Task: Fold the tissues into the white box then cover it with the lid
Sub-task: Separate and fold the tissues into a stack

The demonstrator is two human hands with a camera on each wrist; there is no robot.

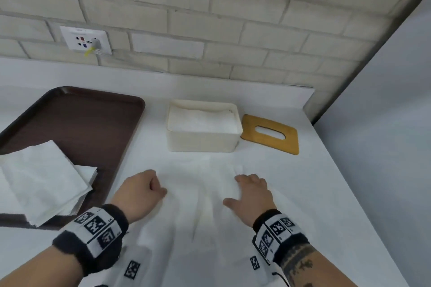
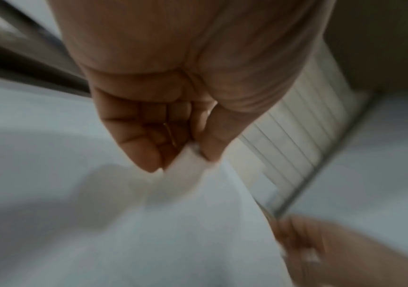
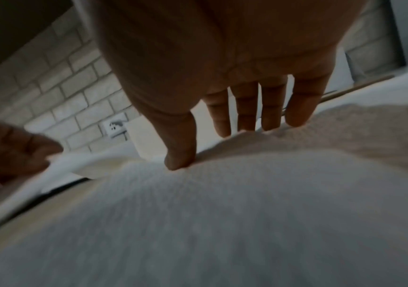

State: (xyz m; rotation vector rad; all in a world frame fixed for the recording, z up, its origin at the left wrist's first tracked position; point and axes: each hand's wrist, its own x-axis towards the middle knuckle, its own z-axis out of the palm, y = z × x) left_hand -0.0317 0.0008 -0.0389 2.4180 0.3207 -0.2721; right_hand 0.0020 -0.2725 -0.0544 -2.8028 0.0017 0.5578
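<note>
A tissue (image 1: pixel 205 196) lies spread out on the white bench (image 1: pixel 326 193), just in front of the white box (image 1: pixel 203 140). The left hand (image 1: pixel 140 193) has its fingers (image 2: pixel 139 147) curled and pinches the tissue's edge. The right hand (image 1: pixel 251 193) presses down on it with straight fingers (image 3: pixel 247 108). The box already has tissues inside. The lid (image 1: pixel 270 134) lies beside the box. More tissues (image 1: pixel 44 182) sit on a brown tray (image 1: pixel 81 128).

A dark brown tray (image 1: pixel 98 123) sits left on the white counter (image 1: pixel 326 193), a wall socket (image 1: pixel 85 41) behind.

Tray (image 1: pixel 98 121) left (tissue stack (image 1: pixel 44 179) on it), box (image 1: pixel 203 140) centre, lid (image 1: pixel 270 134) just right
</note>
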